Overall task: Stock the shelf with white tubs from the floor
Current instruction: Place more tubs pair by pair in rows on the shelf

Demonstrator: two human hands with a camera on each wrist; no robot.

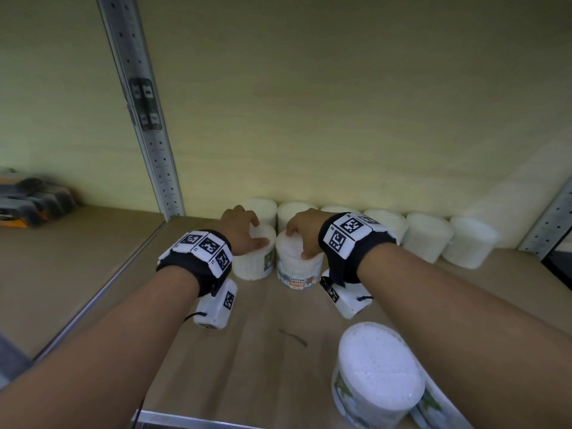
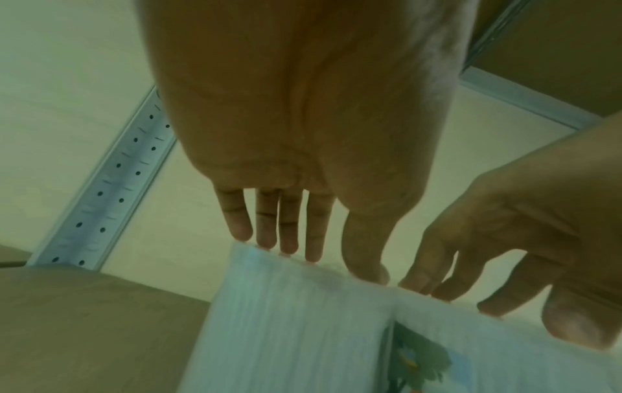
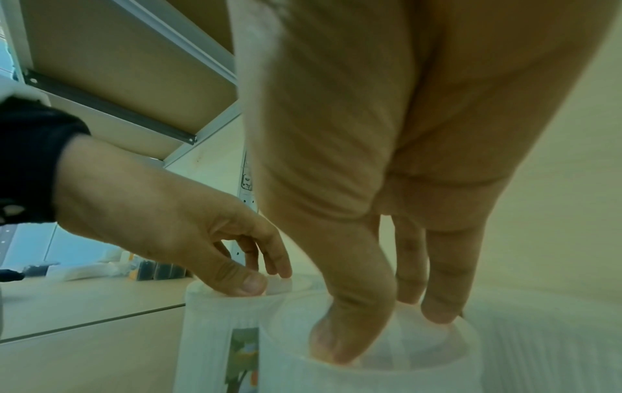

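Note:
Two white tubs stand side by side on the wooden shelf [image 1: 247, 351]. My left hand [image 1: 257, 233] grips the left tub [image 1: 252, 264] from above, fingers over the lid's far edge and thumb on its near rim. My right hand [image 1: 298, 239] grips the right tub [image 1: 297, 270], labelled cotton buds, the same way. In the left wrist view the left hand [image 2: 319, 255] meets the tub's [image 2: 296, 319] top edge. In the right wrist view the right hand [image 3: 387, 319] has its thumb and fingers on the lid of its tub [image 3: 370, 377].
A row of several white tubs [image 1: 427, 236] lines the back wall. Another tub [image 1: 377, 373] stands at the shelf's front right under my right forearm. A perforated metal post [image 1: 145, 119] divides off the left bay, where orange and black cases [image 1: 28, 199] lie.

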